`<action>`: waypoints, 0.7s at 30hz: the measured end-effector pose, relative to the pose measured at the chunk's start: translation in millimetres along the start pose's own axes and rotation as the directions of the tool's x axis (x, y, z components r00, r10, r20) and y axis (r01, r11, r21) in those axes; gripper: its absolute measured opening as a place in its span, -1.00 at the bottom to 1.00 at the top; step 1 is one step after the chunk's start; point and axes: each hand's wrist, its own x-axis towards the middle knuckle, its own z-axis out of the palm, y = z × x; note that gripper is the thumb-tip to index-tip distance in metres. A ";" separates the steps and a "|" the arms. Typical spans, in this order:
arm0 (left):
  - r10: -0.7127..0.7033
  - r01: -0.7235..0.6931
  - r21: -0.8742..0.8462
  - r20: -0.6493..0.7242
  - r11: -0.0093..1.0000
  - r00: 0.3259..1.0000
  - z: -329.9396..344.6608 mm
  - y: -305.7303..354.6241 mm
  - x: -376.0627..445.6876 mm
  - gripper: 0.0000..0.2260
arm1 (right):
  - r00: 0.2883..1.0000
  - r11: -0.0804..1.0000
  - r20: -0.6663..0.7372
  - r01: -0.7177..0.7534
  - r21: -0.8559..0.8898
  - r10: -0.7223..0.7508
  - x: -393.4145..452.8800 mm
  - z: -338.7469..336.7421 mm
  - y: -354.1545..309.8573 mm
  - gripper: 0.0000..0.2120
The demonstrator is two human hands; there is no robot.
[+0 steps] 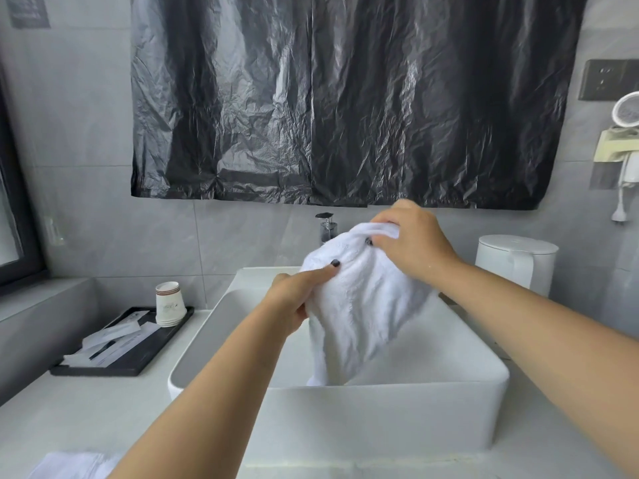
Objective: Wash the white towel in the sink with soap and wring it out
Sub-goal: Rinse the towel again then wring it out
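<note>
The white towel (359, 305) hangs bunched above the white rectangular sink (380, 416), its lower end dipping into the basin. My left hand (294, 299) grips the towel's left edge, thumb pressed on the cloth. My right hand (411, 240) holds the top of the towel, fingers curled round the fabric. A soap dispenser (326, 226) with a dark pump stands behind the sink, partly hidden by the towel.
A black tray (138, 354) with a stack of paper cups (168, 304) and packets lies left of the sink. A white kettle (517, 262) stands at the right. Another white cloth (72, 464) lies at the counter's near-left edge. Black plastic (345, 98) covers the wall above.
</note>
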 end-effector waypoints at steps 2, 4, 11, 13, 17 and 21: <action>0.001 0.013 0.144 -0.096 0.990 0.995 2.9 -1.4 -2.0 0.00 | 0.993 0.995 -0.053 0.102 -0.017 -0.103 2.1 -1.9 -3.4 -0.86; 0.062 0.013 0.462 -0.146 0.887 0.987 5.6 2.3 -10.4 0.03 | 0.980 0.981 -0.030 0.194 -0.015 -0.194 5.0 -5.8 -5.5 -0.84; 0.466 -0.564 0.658 0.344 0.500 0.815 7.4 43.2 -14.4 -0.44 | 0.872 0.915 0.285 0.400 0.054 -0.398 22.7 -17.9 -16.1 -0.78; 0.405 -0.590 0.535 0.432 0.604 0.806 7.9 49.9 -10.4 -0.74 | 0.881 0.912 0.244 0.406 0.053 -0.406 26.9 -20.4 -20.4 -0.80; 0.474 -0.608 0.418 0.385 0.675 0.792 10.6 54.2 -5.5 -0.80 | 0.954 0.970 0.219 0.170 0.172 -0.206 30.2 -29.2 -22.0 -0.73; 0.617 -0.662 0.289 0.239 0.692 0.750 15.3 62.6 -2.6 -0.77 | 0.863 0.975 0.506 -0.110 0.191 -0.002 25.9 -27.4 -3.7 -0.55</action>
